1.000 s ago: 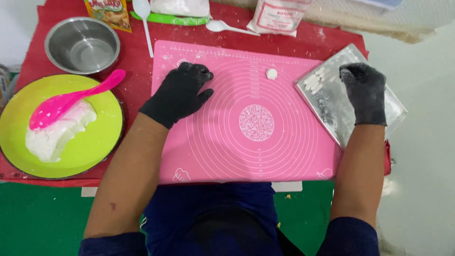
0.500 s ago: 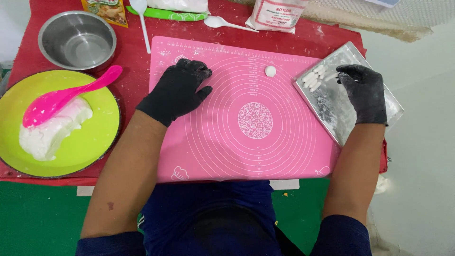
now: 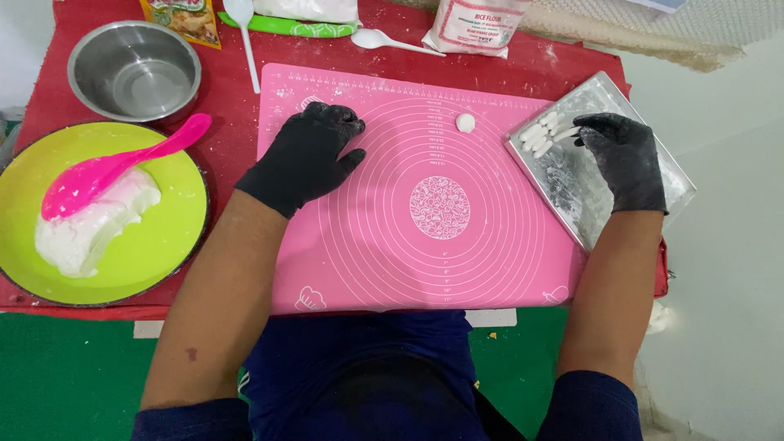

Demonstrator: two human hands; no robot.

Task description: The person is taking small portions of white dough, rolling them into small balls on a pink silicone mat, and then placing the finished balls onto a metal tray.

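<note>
While left hand (image 3: 306, 155) rests flat, fingers spread, on pink mat (image 3: 425, 196) | right hand (image 3: 625, 159) fingers curled loosely, touching dough sticks (image 3: 545, 133) on tray (image 3: 653, 200) | few sticks done; dough ball (image 3: 465, 122) and lump on green plate (image 3: 155, 253) left.

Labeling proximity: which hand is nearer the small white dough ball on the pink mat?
Left. The left hand lies flat on the pink mat, to the left of the dough ball. The right hand is farther off, over the metal tray.
</note>
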